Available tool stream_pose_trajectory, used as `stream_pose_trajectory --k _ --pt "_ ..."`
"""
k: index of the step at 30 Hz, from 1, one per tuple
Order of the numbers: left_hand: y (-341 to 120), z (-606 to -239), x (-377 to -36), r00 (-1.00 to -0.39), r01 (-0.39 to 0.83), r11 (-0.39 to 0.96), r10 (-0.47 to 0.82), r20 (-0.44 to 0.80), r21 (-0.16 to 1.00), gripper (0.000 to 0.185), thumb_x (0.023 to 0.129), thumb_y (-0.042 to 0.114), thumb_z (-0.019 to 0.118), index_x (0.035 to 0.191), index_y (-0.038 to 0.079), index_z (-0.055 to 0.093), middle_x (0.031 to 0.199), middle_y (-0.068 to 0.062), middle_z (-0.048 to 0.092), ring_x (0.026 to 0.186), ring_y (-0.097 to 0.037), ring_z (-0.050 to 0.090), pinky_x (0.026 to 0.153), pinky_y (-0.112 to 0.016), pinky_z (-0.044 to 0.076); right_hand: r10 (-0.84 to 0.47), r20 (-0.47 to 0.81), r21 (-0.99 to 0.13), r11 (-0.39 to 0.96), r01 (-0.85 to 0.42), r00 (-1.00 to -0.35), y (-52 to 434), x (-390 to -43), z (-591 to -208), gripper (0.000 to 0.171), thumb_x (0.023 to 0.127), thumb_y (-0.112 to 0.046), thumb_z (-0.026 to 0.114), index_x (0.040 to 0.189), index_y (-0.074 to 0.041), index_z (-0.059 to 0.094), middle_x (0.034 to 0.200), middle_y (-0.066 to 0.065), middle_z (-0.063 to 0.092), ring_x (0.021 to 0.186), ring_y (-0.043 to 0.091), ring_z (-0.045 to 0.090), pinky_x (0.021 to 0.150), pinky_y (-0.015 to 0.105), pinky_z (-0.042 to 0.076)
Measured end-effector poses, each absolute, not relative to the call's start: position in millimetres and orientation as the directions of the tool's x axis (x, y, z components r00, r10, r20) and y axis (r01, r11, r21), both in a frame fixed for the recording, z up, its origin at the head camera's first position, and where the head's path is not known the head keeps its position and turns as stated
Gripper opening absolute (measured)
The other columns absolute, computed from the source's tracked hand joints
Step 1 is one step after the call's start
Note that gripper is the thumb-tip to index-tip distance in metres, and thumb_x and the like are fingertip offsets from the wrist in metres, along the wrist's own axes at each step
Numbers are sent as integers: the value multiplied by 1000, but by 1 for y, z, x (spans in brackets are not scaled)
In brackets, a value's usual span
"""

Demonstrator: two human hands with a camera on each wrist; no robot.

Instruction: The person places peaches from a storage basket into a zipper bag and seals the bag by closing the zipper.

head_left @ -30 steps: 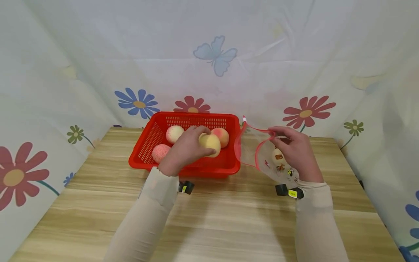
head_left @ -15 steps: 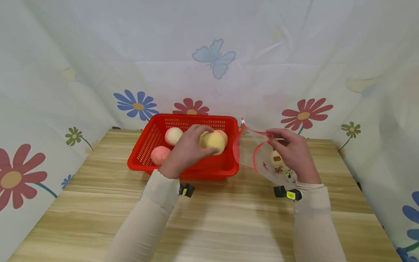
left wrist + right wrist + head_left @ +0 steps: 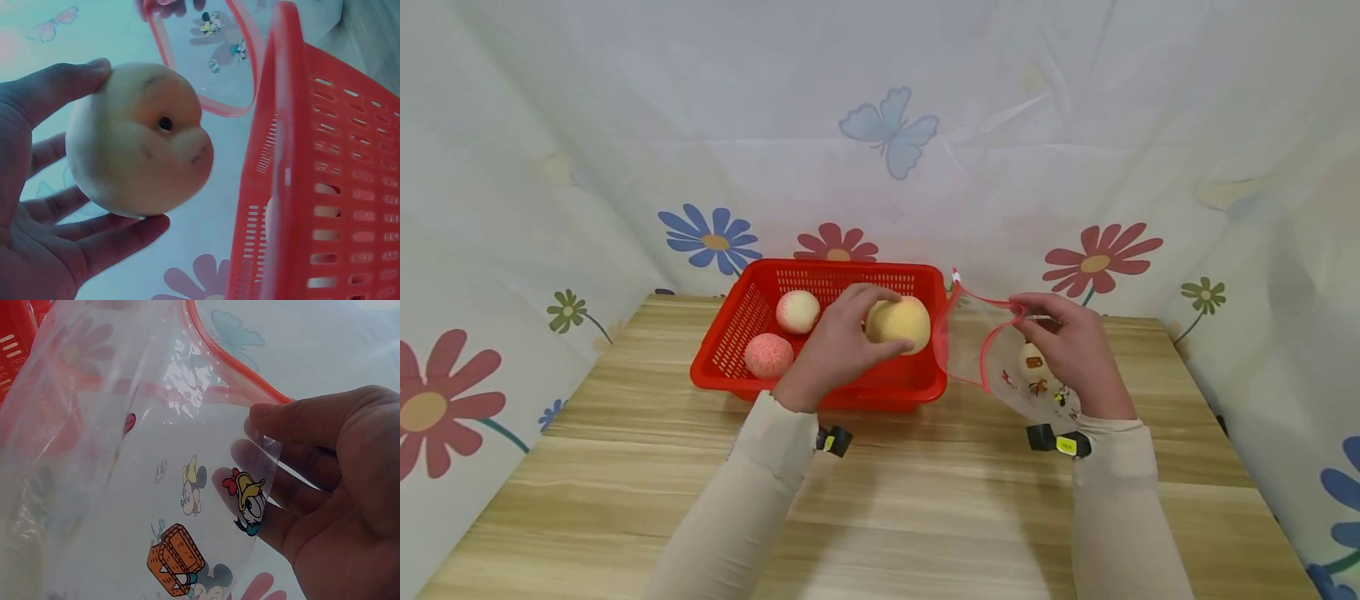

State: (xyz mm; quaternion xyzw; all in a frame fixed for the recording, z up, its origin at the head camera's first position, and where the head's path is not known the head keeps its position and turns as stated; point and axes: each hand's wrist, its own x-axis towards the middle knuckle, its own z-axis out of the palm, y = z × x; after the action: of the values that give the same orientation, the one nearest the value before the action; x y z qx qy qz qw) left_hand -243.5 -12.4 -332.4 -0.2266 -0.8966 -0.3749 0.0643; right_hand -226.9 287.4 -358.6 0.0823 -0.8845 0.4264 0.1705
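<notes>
The worktop [image 3: 925, 492] is a light wood-grain surface, enclosed at the back and both sides by flower-printed fabric. One item rests directly on it — a red perforated basket [image 3: 730, 350], placed toward the far edge, left of centre. The near half of the surface shows only bare wood grain.

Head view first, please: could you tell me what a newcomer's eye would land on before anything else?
The bright red basket at the back of the wooden table stands out, with two pinkish peaches lying in it. Above its right end, the left hand grips a yellow peach. Just right of the basket, the right hand pinches open a clear red-rimmed cartoon bag.
</notes>
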Motion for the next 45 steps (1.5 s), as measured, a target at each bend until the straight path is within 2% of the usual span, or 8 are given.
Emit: stream_pose_trajectory --k 10,17,24,29,33,41,45 --pt "-4 -345 -247 -798 596 496 451 400 631 54 78 37 80 125 24 56 131 5 50 117 -13 50 87 -33 57 -11 388 -725 614 -312 -922 288 -226 -356 31 93 -20 64 124 -15 65 110 10 69 91 28 71 72 16 56" --pt "4 -353 -248 -781 616 475 472 409 628 54 79 36 79 126 21 56 132 2 49 116 -14 50 88 -33 57 -23 394 -726 605 -326 -919 286 -227 -356 31 93 -21 64 124 -14 65 110 12 69 91 29 71 69 9 51" --pt "12 -355 -247 -753 649 458 500 427 608 54 80 34 79 126 19 56 132 0 49 116 -16 52 88 -32 57 -24 405 -717 612 -334 -914 286 -227 -356 31 93 -19 64 124 -14 65 110 11 70 91 28 72 74 23 58" --pt "18 -355 -245 -749 652 472 524 407 593 54 79 33 79 126 19 57 133 0 48 121 -16 47 89 -33 56 -23 401 -715 618 -328 -916 286 -227 -356 31 93 -18 64 124 -14 65 110 10 70 92 27 72 75 29 60" --pt "21 -357 -245 -742 661 485 535 404 572 54 79 33 80 126 19 58 133 0 49 124 -16 44 90 -33 56 -32 406 -712 615 -338 -913 287 -228 -356 31 93 -17 64 124 -13 65 110 11 70 93 28 71 76 31 60" --pt "24 -362 -247 -713 697 494 560 423 520 53 80 33 79 126 18 58 132 1 50 123 -16 45 93 -32 55 -35 407 -710 616 -340 -913 287 -227 -356 30 93 -17 64 123 -13 65 109 11 70 93 29 71 76 36 60" --pt "26 -362 -247 -709 700 503 571 413 507 54 80 34 79 128 19 57 135 0 48 125 -17 45 94 -33 54 -35 411 -709 616 -344 -911 287 -227 -356 30 93 -16 64 123 -13 66 109 11 70 91 28 71 74 29 60"
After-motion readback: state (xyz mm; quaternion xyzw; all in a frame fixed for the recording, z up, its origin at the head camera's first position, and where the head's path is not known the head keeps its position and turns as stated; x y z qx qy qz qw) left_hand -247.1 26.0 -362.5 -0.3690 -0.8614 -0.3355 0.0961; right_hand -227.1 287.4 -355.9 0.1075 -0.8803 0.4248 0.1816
